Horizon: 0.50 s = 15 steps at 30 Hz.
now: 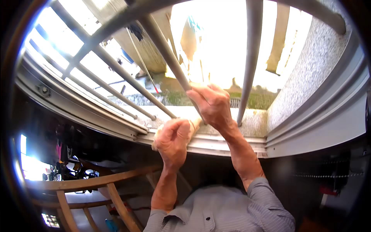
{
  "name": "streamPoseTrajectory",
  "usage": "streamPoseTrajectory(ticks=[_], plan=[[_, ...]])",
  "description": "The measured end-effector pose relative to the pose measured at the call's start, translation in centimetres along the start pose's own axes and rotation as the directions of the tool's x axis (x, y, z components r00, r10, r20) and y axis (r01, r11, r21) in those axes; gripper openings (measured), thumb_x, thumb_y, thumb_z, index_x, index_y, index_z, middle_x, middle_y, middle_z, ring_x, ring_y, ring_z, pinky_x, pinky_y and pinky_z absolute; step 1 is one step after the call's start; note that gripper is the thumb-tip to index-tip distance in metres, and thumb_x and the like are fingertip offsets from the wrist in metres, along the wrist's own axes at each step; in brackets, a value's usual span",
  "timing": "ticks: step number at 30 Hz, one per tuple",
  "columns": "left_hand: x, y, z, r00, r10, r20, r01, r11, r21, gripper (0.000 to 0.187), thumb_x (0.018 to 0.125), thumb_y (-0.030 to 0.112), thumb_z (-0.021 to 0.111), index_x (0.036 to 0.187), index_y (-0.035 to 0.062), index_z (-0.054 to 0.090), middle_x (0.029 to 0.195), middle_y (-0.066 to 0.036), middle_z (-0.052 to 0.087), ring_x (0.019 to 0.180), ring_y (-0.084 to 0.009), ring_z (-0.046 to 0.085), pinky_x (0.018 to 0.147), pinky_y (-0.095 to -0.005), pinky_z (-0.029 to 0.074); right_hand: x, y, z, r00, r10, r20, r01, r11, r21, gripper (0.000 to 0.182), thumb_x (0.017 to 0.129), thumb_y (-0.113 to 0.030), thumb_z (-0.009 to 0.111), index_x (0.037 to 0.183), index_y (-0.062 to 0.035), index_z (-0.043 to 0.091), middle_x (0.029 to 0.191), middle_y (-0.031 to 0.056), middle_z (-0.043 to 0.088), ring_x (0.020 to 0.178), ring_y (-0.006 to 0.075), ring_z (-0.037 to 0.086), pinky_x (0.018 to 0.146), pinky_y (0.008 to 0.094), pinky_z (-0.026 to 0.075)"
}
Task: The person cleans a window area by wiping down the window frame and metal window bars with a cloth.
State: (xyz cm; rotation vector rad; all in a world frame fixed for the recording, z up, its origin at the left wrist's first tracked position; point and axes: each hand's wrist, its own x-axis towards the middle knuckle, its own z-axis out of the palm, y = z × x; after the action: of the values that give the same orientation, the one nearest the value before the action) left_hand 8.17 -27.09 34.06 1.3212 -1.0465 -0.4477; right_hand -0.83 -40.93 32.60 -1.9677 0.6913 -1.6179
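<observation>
My left hand (173,141) is closed in a fist just above the window sill. A cream-coloured cloth (196,125) is bunched in it and shows on both sides of the fist, reaching towards the foot of a grey metal window bar (166,48). Higher up on that bar, my right hand (213,104) has its fingers wrapped round the metal. Whether any cloth lies under the right fingers is hidden.
More bars (251,50) and a curved crosspiece (91,41) span the opening. Below runs the pale window track (216,145). A rough grey wall (301,73) borders the right side. At lower left is a wooden railing or chair back (89,182).
</observation>
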Motion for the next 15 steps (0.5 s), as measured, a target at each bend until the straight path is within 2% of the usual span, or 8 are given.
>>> streamPoseTrajectory(ticks=[2, 5, 8, 9, 12, 13, 14, 15], plan=[[0.2, -0.5, -0.4, 0.997, 0.066, 0.032, -0.066, 0.998, -0.008, 0.012, 0.097, 0.009, 0.066, 0.101, -0.0025, 0.067, 0.082, -0.004, 0.063, 0.067, -0.0076, 0.056, 0.062, -0.0201, 0.045, -0.1, 0.1, 0.0, 0.993, 0.095, -0.068, -0.084, 0.986, 0.141, 0.014, 0.089, -0.016, 0.072, 0.092, -0.0023, 0.072, 0.075, 0.011, 0.066, 0.068, 0.0255, 0.063, 0.064, 0.0382, 0.05], [0.4, -0.1, -0.4, 1.0, 0.025, 0.011, -0.024, 0.997, -0.073, 0.013, 0.097, 0.01, 0.066, 0.101, -0.0023, 0.067, 0.081, -0.003, 0.063, 0.066, -0.0077, 0.055, 0.062, -0.0202, 0.046, -0.5, 0.5, -0.1, 0.94, 0.323, -0.113, -0.284, 0.92, 0.271, 0.015, 0.094, -0.015, 0.067, 0.091, -0.0005, 0.07, 0.074, 0.0058, 0.066, 0.066, 0.0148, 0.059, 0.06, 0.0322, 0.047], [0.8, 1.0, -0.3, 0.999, 0.039, 0.003, -0.039, 0.994, -0.101, 0.013, 0.097, 0.01, 0.065, 0.101, -0.002, 0.066, 0.081, -0.004, 0.062, 0.067, -0.0084, 0.056, 0.064, -0.0205, 0.046, -0.1, -1.0, -1.4, 0.897, 0.438, -0.059, -0.336, 0.761, 0.555, 0.019, 0.098, -0.016, 0.063, 0.093, 0.0006, 0.068, 0.074, 0.0003, 0.062, 0.068, 0.0062, 0.054, 0.058, 0.0244, 0.044], [1.1, 1.4, -0.3, 0.999, 0.054, 0.003, -0.053, 0.992, -0.116, 0.013, 0.097, 0.01, 0.065, 0.101, -0.0019, 0.066, 0.08, -0.004, 0.062, 0.067, -0.0086, 0.056, 0.064, -0.0206, 0.046, 0.5, -1.6, -1.5, 0.926, 0.358, -0.123, -0.236, 0.799, 0.553, 0.02, 0.1, -0.018, 0.062, 0.095, 0.0005, 0.067, 0.075, -0.0023, 0.059, 0.068, 0.0038, 0.05, 0.058, 0.02, 0.041], [1.9, 3.3, 0.1, 0.994, 0.11, -0.013, -0.111, 0.983, -0.145, 0.013, 0.097, 0.011, 0.065, 0.1, -0.0022, 0.065, 0.078, -0.004, 0.062, 0.068, -0.0094, 0.056, 0.065, -0.0216, 0.047, 3.5, -3.9, -2.2, 0.936, 0.33, -0.123, -0.2, 0.785, 0.586, 0.021, 0.099, -0.019, 0.063, 0.096, 0.0014, 0.067, 0.078, -0.0005, 0.062, 0.07, 0.0055, 0.053, 0.061, 0.0215, 0.043], [2.2, 3.8, 0.0, 0.991, 0.134, -0.018, -0.136, 0.978, -0.158, 0.013, 0.097, 0.01, 0.064, 0.1, -0.0023, 0.065, 0.078, -0.004, 0.062, 0.068, -0.0095, 0.056, 0.065, -0.0218, 0.047, 4.8, -5.3, -2.7, 0.93, 0.356, -0.088, -0.246, 0.783, 0.571, 0.023, 0.099, -0.02, 0.064, 0.101, 0.0018, 0.068, 0.083, 0.0022, 0.065, 0.076, 0.0077, 0.057, 0.066, 0.0237, 0.048], [2.5, 4.3, 0.1, 0.987, 0.157, -0.021, -0.159, 0.973, -0.169, 0.013, 0.097, 0.01, 0.064, 0.101, -0.0024, 0.065, 0.078, -0.004, 0.062, 0.068, -0.0096, 0.056, 0.065, -0.0219, 0.047, 6.0, -5.0, -2.4, 0.968, 0.23, -0.1, -0.133, 0.809, 0.572, 0.031, 0.098, -0.025, 0.065, 0.112, 0.0029, 0.066, 0.095, 0.0082, 0.067, 0.083, 0.0124, 0.061, 0.073, 0.0268, 0.051], [2.7, 4.8, 0.1, 0.985, 0.172, -0.033, -0.175, 0.968, -0.18, 0.014, 0.097, 0.011, 0.065, 0.101, -0.0025, 0.065, 0.078, -0.005, 0.062, 0.068, -0.0097, 0.056, 0.065, -0.022, 0.047, 7.2, -5.2, -2.1, 0.97, 0.212, -0.116, -0.118, 0.835, 0.538, 0.037, 0.097, -0.029, 0.066, 0.116, 0.0032, 0.065, 0.099, 0.0099, 0.066, 0.085, 0.0142, 0.061, 0.074, 0.0279, 0.052]])
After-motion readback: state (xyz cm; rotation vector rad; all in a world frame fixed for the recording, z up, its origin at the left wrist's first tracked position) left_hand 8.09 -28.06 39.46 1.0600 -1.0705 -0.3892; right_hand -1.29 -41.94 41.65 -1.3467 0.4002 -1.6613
